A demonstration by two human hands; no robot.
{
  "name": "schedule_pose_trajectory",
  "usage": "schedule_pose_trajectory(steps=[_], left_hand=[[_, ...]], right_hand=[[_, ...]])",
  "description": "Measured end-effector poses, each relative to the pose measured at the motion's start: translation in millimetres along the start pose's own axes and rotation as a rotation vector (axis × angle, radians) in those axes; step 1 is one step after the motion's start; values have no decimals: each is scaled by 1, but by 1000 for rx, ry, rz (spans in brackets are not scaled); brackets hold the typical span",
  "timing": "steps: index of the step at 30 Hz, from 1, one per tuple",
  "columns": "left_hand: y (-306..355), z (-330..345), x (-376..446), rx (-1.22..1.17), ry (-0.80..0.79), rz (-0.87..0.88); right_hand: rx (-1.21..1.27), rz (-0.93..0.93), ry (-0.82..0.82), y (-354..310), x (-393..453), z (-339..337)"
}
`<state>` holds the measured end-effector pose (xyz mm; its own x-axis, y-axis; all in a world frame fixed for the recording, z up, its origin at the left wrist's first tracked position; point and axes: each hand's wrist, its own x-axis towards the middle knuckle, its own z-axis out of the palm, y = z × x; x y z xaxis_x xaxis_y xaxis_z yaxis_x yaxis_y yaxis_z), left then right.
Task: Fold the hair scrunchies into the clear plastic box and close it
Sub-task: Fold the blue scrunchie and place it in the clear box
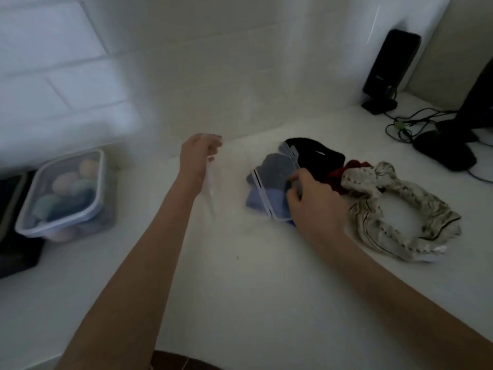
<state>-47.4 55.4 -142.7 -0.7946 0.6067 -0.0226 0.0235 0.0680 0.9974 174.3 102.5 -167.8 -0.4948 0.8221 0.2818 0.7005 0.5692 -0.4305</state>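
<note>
The clear plastic box point(262, 194) stands on the white counter at centre, with blue and grey scrunchies point(277, 180) bunched inside it. My right hand point(313, 202) reaches into the box from the right, its fingers curled on the blue scrunchies at the rim. My left hand point(198, 156) is raised to the left of the box and grips its clear lid point(210, 188), which hangs edge-down. A black scrunchie point(317, 153) lies behind the box and a dark red scrunchie point(338, 173) beside it. A large cream patterned scrunchie point(394, 209) lies to the right.
A closed clear container point(66, 193) of pastel round items sits at the left, with a dark object point(16, 252) beside it. At the back right stand a black speaker point(388, 68), tangled cables point(405, 124) and a black monitor foot point(445, 150). A tiled wall rises behind.
</note>
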Motion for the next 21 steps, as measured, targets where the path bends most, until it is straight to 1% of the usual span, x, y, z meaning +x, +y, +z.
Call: schedule_pose_trajectory(steps=[3,5,7,9,11,13,15,16,18,19,21], left_hand=[[-11,-8,-2,-135,9,-12],[-17,-15,-12,-217,59,-15],[-20,-20,-27,-289,127,-26],[-24,-25,-45,-355,189,-5],[-29,-29,-58,-363,285,72],[-33,-29,-71,-291,378,134],[-35,-25,-85,-214,399,160],[-36,-24,-89,-172,395,166],[-38,-23,-95,-81,389,213],[-38,-23,-96,-31,388,242],[-39,-23,-100,84,398,310]], right_hand=[[139,-55,159,-2,-9,5],[246,-111,267,-2,-17,4],[325,-88,383,1,-25,0],[349,-25,448,9,-38,1],[348,28,418,16,-46,3],[327,64,287,18,-51,4],[237,36,139,18,-55,4],[165,-2,103,18,-58,5],[50,-65,84,18,-61,6],[35,-80,85,19,-62,6],[98,-94,103,20,-63,4]])
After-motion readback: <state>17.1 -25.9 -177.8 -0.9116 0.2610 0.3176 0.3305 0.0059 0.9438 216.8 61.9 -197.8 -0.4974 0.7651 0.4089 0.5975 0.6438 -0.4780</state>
